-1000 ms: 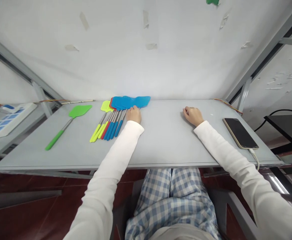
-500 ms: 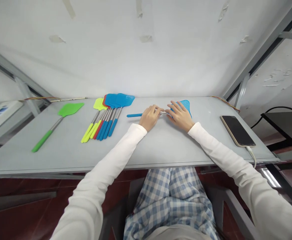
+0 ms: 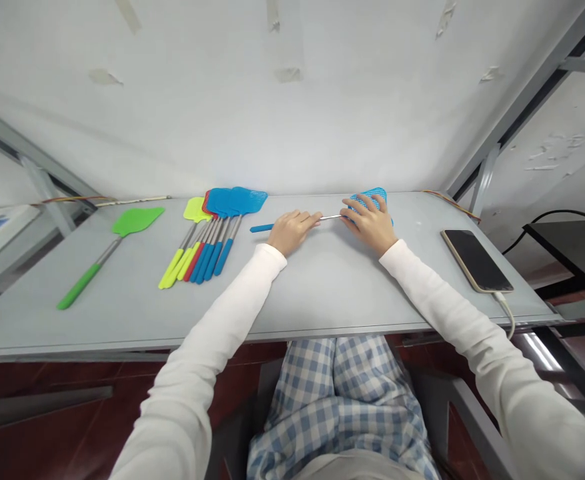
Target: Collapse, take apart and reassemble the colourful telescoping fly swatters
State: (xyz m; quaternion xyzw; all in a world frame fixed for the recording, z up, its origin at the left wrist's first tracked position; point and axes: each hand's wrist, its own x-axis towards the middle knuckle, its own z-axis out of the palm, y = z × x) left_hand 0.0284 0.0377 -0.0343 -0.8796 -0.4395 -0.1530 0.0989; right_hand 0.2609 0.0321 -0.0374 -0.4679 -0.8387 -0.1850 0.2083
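A blue fly swatter (image 3: 331, 217) lies crosswise between my two hands, its handle end to the left and its perforated head to the right. My left hand (image 3: 293, 230) is closed around the swatter near the handle, with the blue grip's end sticking out past it. At the head end, my right hand (image 3: 369, 223) grips the swatter, its fingers partly covering the blue mesh. A length of thin metal shaft shows between the hands. Left of them lies a row of several fly swatters (image 3: 236, 202) in yellow, red and blue, heads toward the wall.
A green fly swatter (image 3: 137, 221) lies apart at the left of the grey table (image 3: 322, 293). On the right rests a phone (image 3: 476, 261) with a white cable (image 3: 506, 312) plugged in. The white wall (image 3: 322, 133) borders the table's back edge.
My hands have moved apart along the blue swatter, the left one leftward and the right one slightly rightward. More of the metal shaft now shows between them.
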